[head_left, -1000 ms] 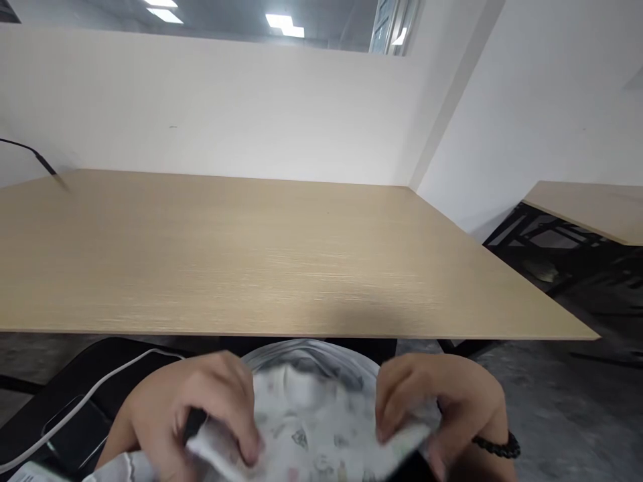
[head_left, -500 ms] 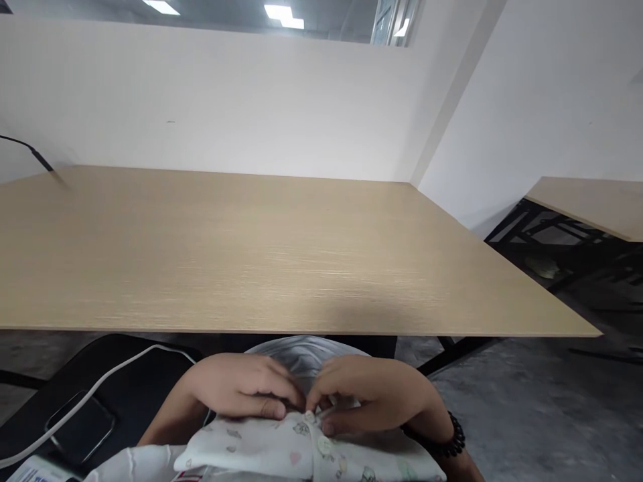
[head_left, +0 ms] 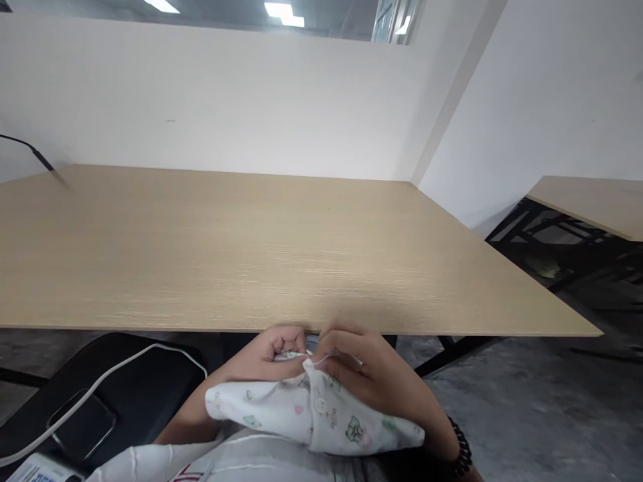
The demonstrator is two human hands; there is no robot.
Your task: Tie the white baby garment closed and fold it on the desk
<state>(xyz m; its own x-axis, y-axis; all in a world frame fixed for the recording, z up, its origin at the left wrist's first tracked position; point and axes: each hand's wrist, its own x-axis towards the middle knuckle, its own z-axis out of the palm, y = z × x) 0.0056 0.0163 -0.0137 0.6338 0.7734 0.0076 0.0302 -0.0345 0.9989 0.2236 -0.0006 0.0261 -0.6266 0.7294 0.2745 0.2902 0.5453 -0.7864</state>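
Note:
A white buttoned garment (head_left: 271, 408), printed with small hearts and green figures, hangs just in front of my body at the table's near edge. A placket runs down its middle, with a pale round button (head_left: 321, 406) on it. My left hand (head_left: 274, 351) is closed on the top edge of the garment, left of the placket. Pinching the same edge beside the placket is my right hand (head_left: 364, 368). The fingertips of both hands nearly meet there, and the cloth partly hides them.
The wooden table (head_left: 281, 248) spans the view ahead, against a white wall (head_left: 251, 100). A black chair seat (head_left: 130, 395) with a white cable (head_left: 95, 388) across it lies at left. Another table (head_left: 597, 201) stands at right. A box corner (head_left: 37, 468) shows at lower left.
Both hands have risen toward the table edge, lifting the garment's top edge with them. The cloth now hangs more upright, showing more of its front and the white shirt below.

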